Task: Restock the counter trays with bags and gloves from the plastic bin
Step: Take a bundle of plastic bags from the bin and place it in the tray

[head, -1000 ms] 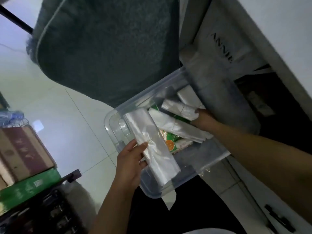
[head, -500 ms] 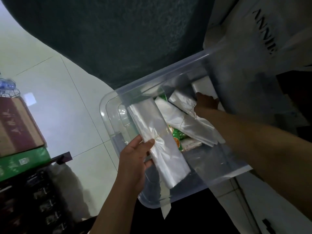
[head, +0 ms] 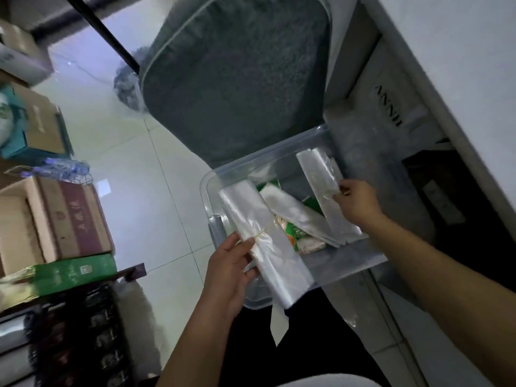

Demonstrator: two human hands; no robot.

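Clear plastic everywhere, dim light. The plastic bin (head: 279, 160) sits pulled half out from under the counter (head: 446, 65), its near end over my lap, far end under the counter edge. I take it that is why I work it low and close: both hands reach the contents without lifting the bin.

My left hand (head: 229, 263) is closed around a tied bundle of bags (head: 262, 238), thumb on top near the thin tie, fingers underneath. The bundle lies aslant over the bin's near rim, its lower end hanging past the edge. Held at the tie, I judge, so the stack does not fan apart.

My right hand (head: 356, 203) pinches the side of a second bundle (head: 318, 180), raised and tilted up out of the bin's far corner. Grip is narrow, fingertips only; enough for something this light.

In the bin: a third bundle (head: 290, 210) lying flat between the two, over a green printed packet (head: 296, 233). I cannot tell whether that packet holds gloves.

No counter trays in view. Judgement: gathering stage, nothing restocked yet.

Risk: slippery film, loose tails; the left bundle could slide off the rim if my grip relaxes.

Surroundings: a grey cushion (head: 234, 79) beyond the bin, cardboard boxes (head: 55, 219) on the left, pale tile floor (head: 134, 169).
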